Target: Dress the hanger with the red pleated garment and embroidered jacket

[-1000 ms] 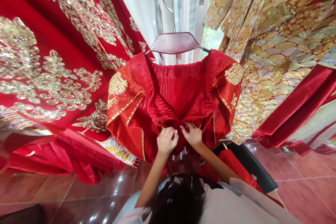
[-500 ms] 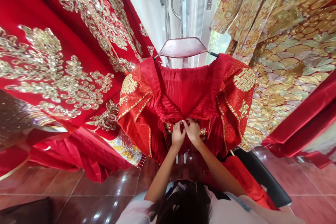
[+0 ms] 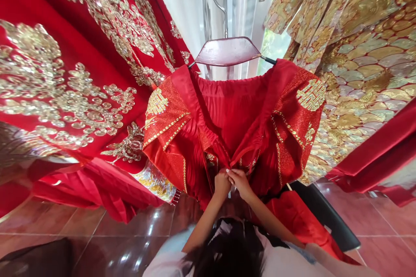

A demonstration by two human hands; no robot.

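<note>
A red garment with gold embroidered shoulder panels hangs on a dark red hanger straight ahead. My left hand and my right hand meet at its front opening, low in the middle. Both hands are closed, pinching the two red front edges together where they join. The fingertips are partly buried in the fabric, so any fastening there is hidden.
A large red robe with gold embroidery hangs on the left. A gold scale-patterned robe hangs on the right. A black chair edge with red cloth lies at lower right. Glossy red floor tiles are below; a window is behind.
Both hands have come together and moved down the garment's front, pulling the edges into a V below the neckline. The view has shifted slightly.
</note>
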